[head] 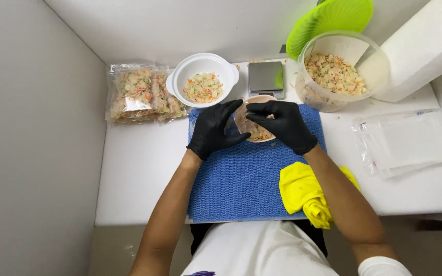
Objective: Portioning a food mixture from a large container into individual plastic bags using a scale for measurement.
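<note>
Both my hands wear black gloves and meet over the blue mat [246, 179]. My left hand [215, 129] and my right hand [282, 125] hold a clear plastic bag [254, 130] partly filled with pale, multicoloured crackers, over a small bowl whose rim shows behind the fingers. A white bowl [203, 79] with more crackers stands just beyond my left hand. Behind the bag sits a small digital scale [265, 77].
Filled cracker bags [141, 94] lie at the back left. A large clear tub [338, 71] of crackers stands at the back right with its green lid [328, 20] behind it. A paper towel roll [420, 48], a stack of clear bags [410, 143] and a yellow cloth [305, 191] are on the right.
</note>
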